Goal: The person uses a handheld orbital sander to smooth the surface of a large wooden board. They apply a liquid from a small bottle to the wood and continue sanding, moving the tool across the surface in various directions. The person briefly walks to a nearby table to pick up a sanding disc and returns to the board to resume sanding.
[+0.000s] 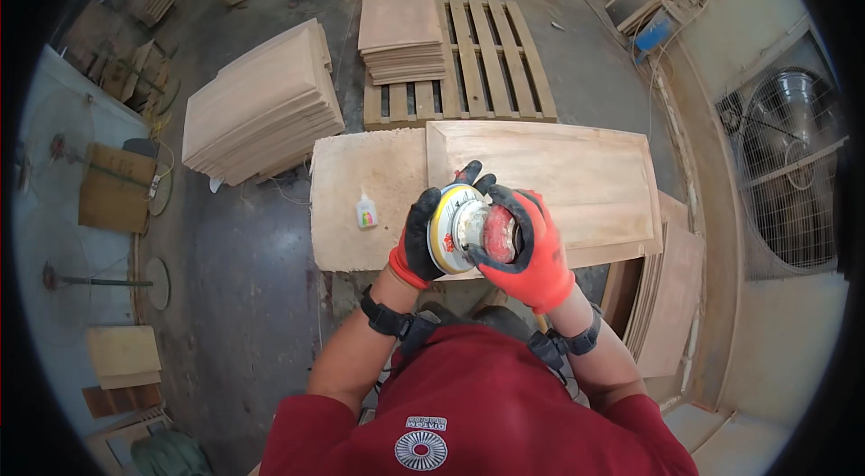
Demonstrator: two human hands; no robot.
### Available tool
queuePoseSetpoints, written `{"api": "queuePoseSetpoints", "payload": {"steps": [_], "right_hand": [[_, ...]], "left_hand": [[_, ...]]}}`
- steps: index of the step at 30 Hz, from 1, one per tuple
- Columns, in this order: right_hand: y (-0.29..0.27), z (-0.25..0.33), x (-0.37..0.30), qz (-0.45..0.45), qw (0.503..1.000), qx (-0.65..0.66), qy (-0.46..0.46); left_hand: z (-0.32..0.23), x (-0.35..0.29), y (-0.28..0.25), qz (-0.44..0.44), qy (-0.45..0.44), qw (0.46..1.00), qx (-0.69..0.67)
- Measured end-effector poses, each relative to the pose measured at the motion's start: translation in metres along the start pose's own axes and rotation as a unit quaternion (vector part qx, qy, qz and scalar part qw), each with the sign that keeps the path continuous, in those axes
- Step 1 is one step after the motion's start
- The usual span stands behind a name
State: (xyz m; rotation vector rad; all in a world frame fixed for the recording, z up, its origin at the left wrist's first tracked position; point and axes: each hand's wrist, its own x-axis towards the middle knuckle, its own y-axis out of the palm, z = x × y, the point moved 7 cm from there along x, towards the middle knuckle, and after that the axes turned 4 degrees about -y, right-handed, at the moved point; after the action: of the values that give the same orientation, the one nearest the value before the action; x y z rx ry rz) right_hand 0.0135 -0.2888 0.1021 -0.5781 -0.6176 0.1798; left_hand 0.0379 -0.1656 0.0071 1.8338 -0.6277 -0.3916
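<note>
Over the near edge of the panel, both my hands hold up a round, yellow-rimmed white container-like thing (448,230). My left hand (420,234), in a black-and-orange glove, is closed around its left side. Against its right side is a stained whitish, cylindrical part with a worn red rounded end (500,233). My right hand (535,251), gloved alike, wraps around that red end. I cannot tell whether the two parts are joined. Beneath them lies a framed wooden panel (577,178) on a pale board (360,174). A small white squeeze bottle (366,212) is on the board's left part.
Beyond the work surface, a wooden pallet (496,52) carries a stack of panels (401,21). Another stack (261,106) leans at the left. More panels (671,296) stand at the right, near a caged wall fan (793,151). Stand fans (158,283) are at the left wall.
</note>
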Motion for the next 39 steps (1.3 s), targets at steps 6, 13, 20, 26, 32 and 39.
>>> {"api": "queuePoseSetpoints", "payload": {"steps": [6, 13, 20, 26, 32, 39], "right_hand": [[0.017, -0.009, -0.017, -0.012, 0.998, -0.053, -0.038], [0.021, 0.006, -0.002, 0.087, 0.995, -0.006, 0.041], [0.033, -0.102, -0.057, 0.06, 0.98, -0.001, 0.19], [0.019, -0.151, -0.139, 0.055, 0.96, -0.009, 0.274], [0.005, -0.156, -0.167, 0.039, 0.943, -0.022, 0.33], [0.003, -0.154, -0.173, 0.029, 0.947, -0.024, 0.32]], "left_hand": [[0.005, 0.005, -0.019, -0.007, 0.019, 1.0, 0.016], [0.001, -0.007, -0.021, -0.02, 0.025, 0.996, -0.078], [-0.018, -0.044, -0.075, -0.137, 0.014, 0.957, 0.256], [-0.015, -0.146, -0.193, -0.375, -0.063, 0.858, 0.344], [0.012, -0.2, -0.241, -0.432, -0.095, 0.784, 0.436], [0.025, -0.188, -0.227, -0.33, -0.099, 0.789, 0.508]]}}
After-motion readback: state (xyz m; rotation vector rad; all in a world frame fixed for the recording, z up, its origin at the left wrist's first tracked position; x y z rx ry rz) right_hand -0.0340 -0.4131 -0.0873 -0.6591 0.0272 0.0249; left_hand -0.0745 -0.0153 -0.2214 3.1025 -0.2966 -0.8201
